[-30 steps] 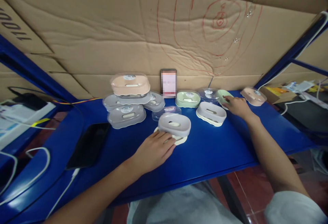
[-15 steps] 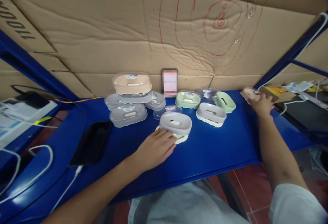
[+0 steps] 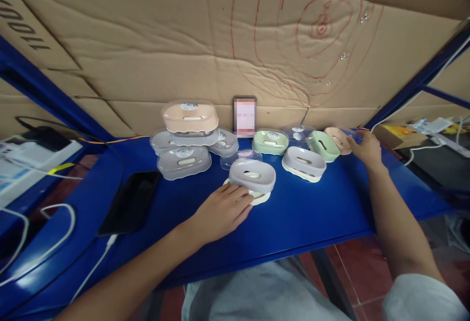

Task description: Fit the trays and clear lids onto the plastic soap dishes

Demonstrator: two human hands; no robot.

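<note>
The left hand (image 3: pixel 222 210) lies at the near edge of a grey soap dish (image 3: pixel 253 186) and its cream base (image 3: pixel 263 198), fingers bent and touching; the grey dish sits tilted on the base near the middle of the blue desk (image 3: pixel 316 208), and whether the hand grips or merely rests there I cannot tell; the right hand (image 3: pixel 367 149) reaches to the far right, its fingers partly curled at a clear cover (image 3: pixel 351 137); how firmly they close on it cannot be made out; that cover is just beside a peach dish (image 3: pixel 332 136), which stands next to an uncovered green dish (image 3: pixel 329 155); in front and to the left of the green one is a second grey dish (image 3: pixel 307 168) over another cream base; a covered green dish (image 3: pixel 270 150) stands near the cardboard wall (image 3: pixel 157 41), with loose clear lids (image 3: pixel 241 158) around it; on the left, a covered peach dish (image 3: pixel 191 125) sits on top of several covered grey dishes (image 3: pixel 183 171); a phone (image 3: pixel 245 116) with a blurred screen leans upright against the cardboard; a dark phone (image 3: pixel 130 203) lies flat near the white cable (image 3: pixel 110 242).
</note>
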